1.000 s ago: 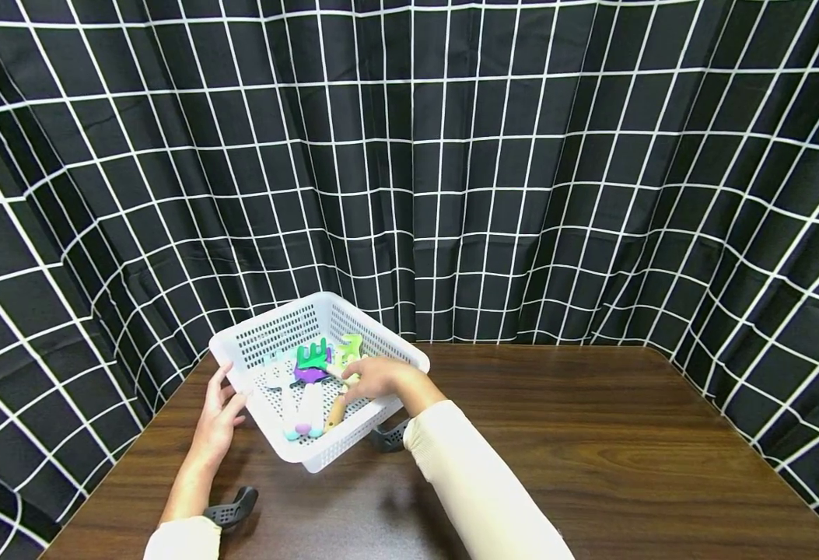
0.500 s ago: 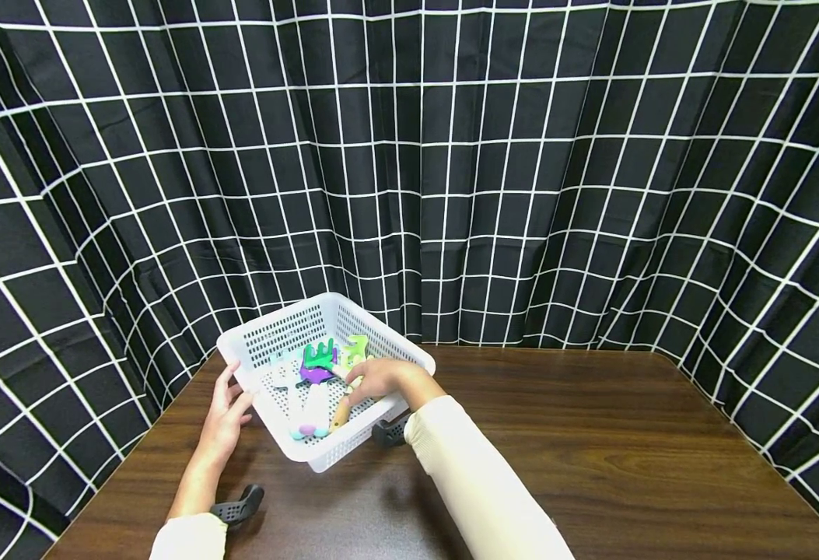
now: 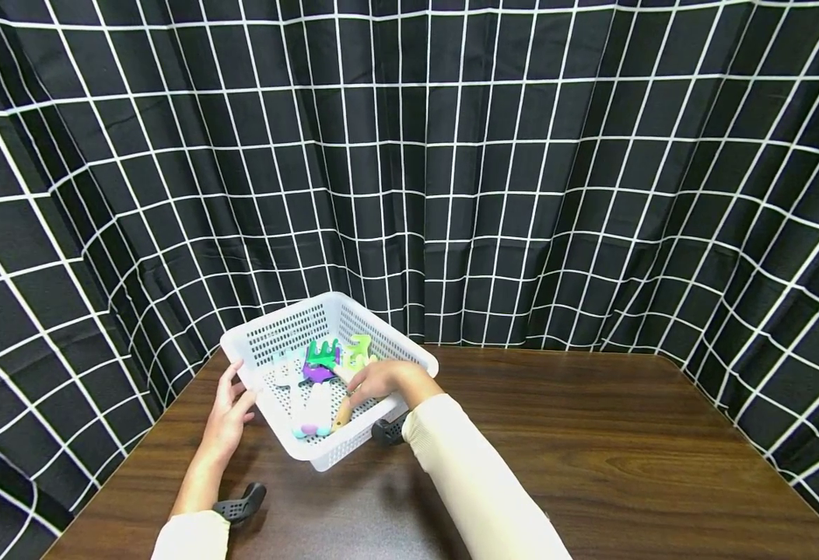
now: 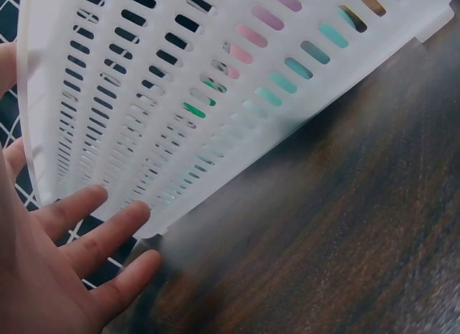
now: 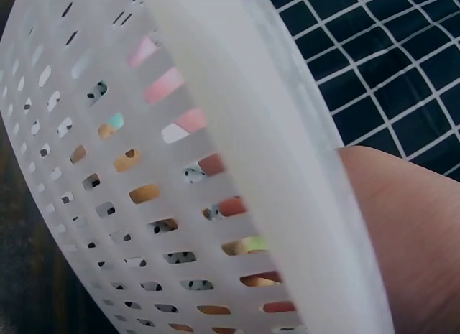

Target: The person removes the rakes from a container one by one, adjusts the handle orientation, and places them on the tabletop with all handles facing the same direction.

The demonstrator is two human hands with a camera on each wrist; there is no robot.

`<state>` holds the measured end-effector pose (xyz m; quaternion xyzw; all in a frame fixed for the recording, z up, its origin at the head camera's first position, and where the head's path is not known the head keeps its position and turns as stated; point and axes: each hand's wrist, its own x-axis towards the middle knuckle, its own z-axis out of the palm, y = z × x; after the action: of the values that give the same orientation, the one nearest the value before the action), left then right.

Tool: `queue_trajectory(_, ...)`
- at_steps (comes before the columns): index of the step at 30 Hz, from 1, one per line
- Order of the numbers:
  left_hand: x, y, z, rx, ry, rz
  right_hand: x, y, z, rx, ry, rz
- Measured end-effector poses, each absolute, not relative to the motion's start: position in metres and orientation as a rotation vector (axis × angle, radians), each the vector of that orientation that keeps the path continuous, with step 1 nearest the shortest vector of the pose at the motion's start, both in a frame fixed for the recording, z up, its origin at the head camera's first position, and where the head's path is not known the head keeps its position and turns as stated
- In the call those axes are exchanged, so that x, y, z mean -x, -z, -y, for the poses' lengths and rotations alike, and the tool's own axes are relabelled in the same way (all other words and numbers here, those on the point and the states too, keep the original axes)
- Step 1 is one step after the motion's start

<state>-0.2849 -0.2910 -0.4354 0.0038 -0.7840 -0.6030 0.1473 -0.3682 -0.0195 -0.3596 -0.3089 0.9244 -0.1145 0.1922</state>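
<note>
White slotted basket (image 3: 276, 338), turned cornerwise, at the left part of a brown wooden bench (image 3: 591, 435); unable to tell from above about full contact between the two. Black curtain (image 3: 493, 171) with a white grid behind.

Visible inside from the head camera only as whole shapes: a green fork-like piece (image 3: 322, 355) over a purple piece (image 3: 320, 374), a light green piece (image 3: 358, 350) just beside, white handles with teal and pink ends (image 3: 314, 430) in the near corner, and a tan handle (image 3: 341, 416) next to those.

Left hand (image 3: 225, 408) at the basket's left side, fingers apart and relaxed, touching the rim. Clearer in the left wrist view: three fingers spread along the outer wall, with pink, teal and a little green showing through the slots, and the basket's bottom edge low by the bench.

Right hand (image 3: 377, 379) reaching over the near right rim, fingers bent downward, tips at the tan handle; impossible to tell a grip from a touch. No help from the right wrist view: fingers hidden behind the wall, just skin beyond the rim and pink, tan and reddish patches in the slots.
</note>
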Motion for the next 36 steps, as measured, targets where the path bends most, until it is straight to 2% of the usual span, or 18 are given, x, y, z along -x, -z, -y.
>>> queue_trajectory(16,0.287,0.439,0.290,-0.012,1.746,2.247,0.372,0.367,0.020,0.850,0.328,-2.696)
queue_trajectory(29,0.287,0.437,0.295,-0.021,1.749,2.257,0.374,0.366,0.018,0.885,0.874,-2.898)
queue_trajectory(36,0.285,0.435,0.294,-0.013,1.733,2.253,0.370,0.364,0.012,0.918,0.998,-2.977)
